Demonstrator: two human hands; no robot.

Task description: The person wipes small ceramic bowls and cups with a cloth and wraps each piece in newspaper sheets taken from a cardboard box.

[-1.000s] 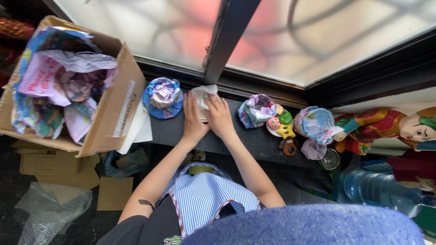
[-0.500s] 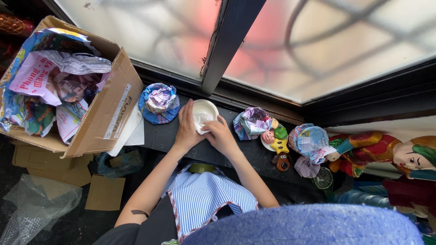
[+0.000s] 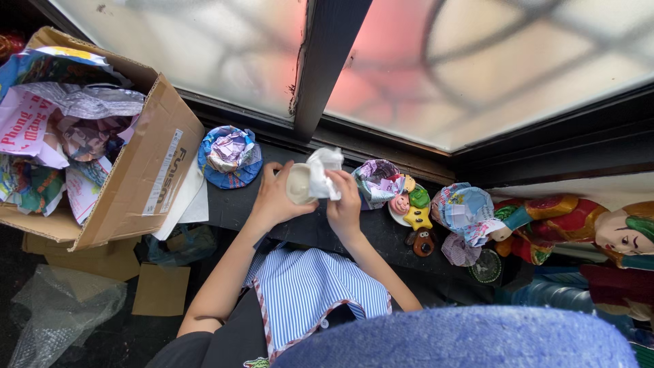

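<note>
Small white cup (image 3: 298, 184) held over dark table (image 3: 231, 204), gripped by left hand (image 3: 276, 197). White paper (image 3: 325, 170) pinched by right hand (image 3: 344, 204) fingers. Step judged: wiping or unwrapping, possibly; view unclear. Next: steady grip required.

White tissue paper (image 3: 324, 170) covered the right hand's fingers (image 3: 338, 178) and hid the far side of the small white cup (image 3: 298, 184) pinched between both hands. Well left of the fingers, the cardboard box (image 3: 146, 170) ran off the picture's edge. Far to their right, the painted figurine (image 3: 599, 228) was cut off too. A blurred blue hat brim (image 3: 463, 341) blocked the person's lap.
</note>
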